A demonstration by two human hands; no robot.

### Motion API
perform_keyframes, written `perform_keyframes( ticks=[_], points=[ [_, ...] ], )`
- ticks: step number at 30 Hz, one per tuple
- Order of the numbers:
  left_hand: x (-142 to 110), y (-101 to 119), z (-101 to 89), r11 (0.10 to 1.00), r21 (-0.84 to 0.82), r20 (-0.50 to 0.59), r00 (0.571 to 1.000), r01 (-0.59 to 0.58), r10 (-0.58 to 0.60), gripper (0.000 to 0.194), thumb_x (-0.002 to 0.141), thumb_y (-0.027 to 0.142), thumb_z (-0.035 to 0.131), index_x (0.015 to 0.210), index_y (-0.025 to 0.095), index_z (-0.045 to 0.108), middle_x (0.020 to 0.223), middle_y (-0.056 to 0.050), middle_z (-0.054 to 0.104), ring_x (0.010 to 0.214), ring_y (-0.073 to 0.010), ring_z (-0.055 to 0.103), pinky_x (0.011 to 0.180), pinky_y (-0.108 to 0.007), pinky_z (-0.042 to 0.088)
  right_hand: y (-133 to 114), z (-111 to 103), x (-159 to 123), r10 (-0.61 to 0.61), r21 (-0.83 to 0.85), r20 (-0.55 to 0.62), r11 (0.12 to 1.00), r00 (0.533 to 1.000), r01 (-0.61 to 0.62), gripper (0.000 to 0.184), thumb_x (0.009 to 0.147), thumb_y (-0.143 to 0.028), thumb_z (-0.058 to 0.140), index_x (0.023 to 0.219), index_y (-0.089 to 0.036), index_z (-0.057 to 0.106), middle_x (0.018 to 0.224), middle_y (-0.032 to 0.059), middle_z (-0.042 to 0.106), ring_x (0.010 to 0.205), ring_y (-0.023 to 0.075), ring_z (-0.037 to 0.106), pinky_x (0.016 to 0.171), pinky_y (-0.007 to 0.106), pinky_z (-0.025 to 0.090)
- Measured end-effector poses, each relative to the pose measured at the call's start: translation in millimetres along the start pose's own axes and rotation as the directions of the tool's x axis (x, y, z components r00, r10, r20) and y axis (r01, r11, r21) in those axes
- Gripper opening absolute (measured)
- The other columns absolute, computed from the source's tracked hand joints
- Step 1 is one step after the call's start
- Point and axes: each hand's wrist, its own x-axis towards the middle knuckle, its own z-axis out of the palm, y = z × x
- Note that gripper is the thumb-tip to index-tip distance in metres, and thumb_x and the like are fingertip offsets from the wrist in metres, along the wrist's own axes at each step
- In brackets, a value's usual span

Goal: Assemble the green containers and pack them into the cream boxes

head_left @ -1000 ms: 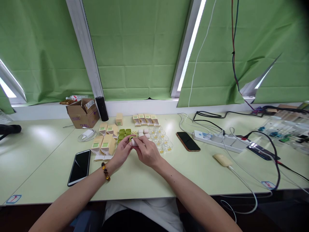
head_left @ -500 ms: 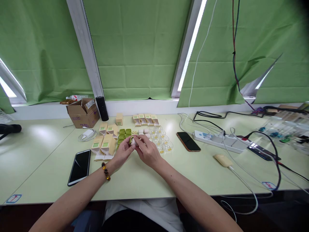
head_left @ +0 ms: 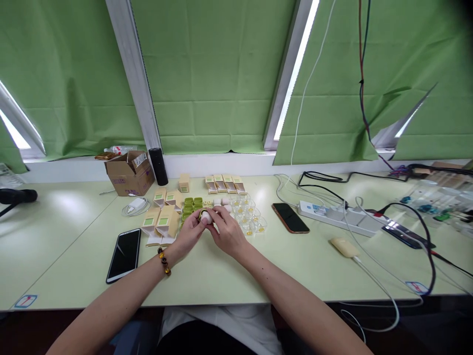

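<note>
My left hand [head_left: 189, 231] and my right hand [head_left: 227, 231] meet over the middle of the pale green table [head_left: 236, 276]. Both pinch one small thing: a green cup with a whitish round piece [head_left: 205, 216] in it. The left wrist wears a bead bracelet [head_left: 163, 261]. Just beyond the hands lie several green cups [head_left: 192, 203], whitish round pieces [head_left: 221, 201] and clear plastic lids [head_left: 251, 219]. Tan cartons with green labels [head_left: 159, 222] stand at the left of the hands.
A black phone [head_left: 124, 248] lies left, another phone [head_left: 290, 217] right. A cardboard box [head_left: 129, 172] and black cylinder [head_left: 158, 166] stand at the back. A power strip [head_left: 332, 215], cables and a beige charger [head_left: 343, 246] crowd the right. More small cartons [head_left: 224, 183] line the back.
The hands stay together on the small green cup, with only slight finger movement. The view has shifted a little.
</note>
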Motion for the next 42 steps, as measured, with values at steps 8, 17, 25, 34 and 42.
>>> perform_keyframes(
  ticks=[8, 17, 25, 34, 42],
  points=[
    [-0.5, 1.5, 1.3, 0.996, -0.084, -0.016, 0.999, 0.032, -0.033, 0.046, 0.088, 0.047, 0.083, 0.125, 0.021, 0.072, 0.128, -0.01, 0.072, 0.121, -0.0225, 0.065, 0.105, -0.032, 0.05, 0.5, 2.9, -0.2, 0.021, 0.026, 0.001, 0.999, 1.0, -0.021, 0.045, 0.107, -0.026, 0.054, 0.152, -0.02, 0.052, 0.124, 0.0179, 0.065, 0.111, 0.0288, 0.07, 0.088, 0.041, 0.066],
    [-2.3, 13.2, 2.4, 0.967, -0.247, 0.069, 0.997, 0.054, -0.038, 0.038, 0.088, 0.032, 0.083, 0.122, 0.018, 0.073, 0.121, -0.011, 0.07, 0.108, -0.019, 0.066, 0.097, -0.03, 0.053, 3.0, -0.9, 1.3, 0.09, 0.05, -0.005, 0.995, 0.996, -0.09, 0.043, 0.105, -0.031, 0.06, 0.146, -0.019, 0.058, 0.123, 0.017, 0.066, 0.11, 0.0281, 0.071, 0.088, 0.041, 0.066],
    [3.1, 12.3, -5.3, 0.959, -0.267, 0.048, 0.995, 0.097, -0.088, 0.031, 0.095, 0.032, 0.075, 0.121, 0.017, 0.073, 0.126, -0.013, 0.071, 0.113, -0.0242, 0.069, 0.106, -0.043, 0.054, 9.4, -2.3, 2.4, 0.108, -0.077, -0.049, 0.991, 0.993, -0.111, 0.038, 0.102, -0.038, 0.066, 0.135, -0.02, 0.065, 0.121, 0.0156, 0.071, 0.105, 0.029, 0.072, 0.083, 0.04, 0.063],
    [7.9, 14.0, -20.6, 0.972, -0.234, -0.098, 0.994, 0.018, -0.042, 0.05, 0.083, 0.025, 0.088, 0.129, 0.017, 0.07, 0.134, -0.012, 0.07, 0.118, -0.0213, 0.07, 0.111, -0.037, 0.053, 21.7, -36.1, 17.1, 0.395, -0.233, 0.104, 0.902, 0.913, -0.364, 0.028, 0.097, -0.019, 0.061, 0.123, -0.022, 0.07, 0.111, 0.0092, 0.076, 0.102, 0.0253, 0.069, 0.069, 0.032, 0.05],
    [8.7, 15.6, -23.4, 0.979, 0.131, -0.233, 0.955, -0.154, 0.182, 0.06, 0.067, 0.019, 0.096, 0.122, 0.02, 0.073, 0.126, -0.01, 0.072, 0.106, -0.0201, 0.07, 0.095, -0.034, 0.058, 23.7, -44.0, 23.5, 0.539, -0.353, 0.263, 0.826, 0.8, -0.44, 0.022, 0.097, -0.019, 0.062, 0.115, -0.025, 0.071, 0.112, 0.0072, 0.076, 0.106, 0.0247, 0.066, 0.065, 0.029, 0.04]
  ],
)
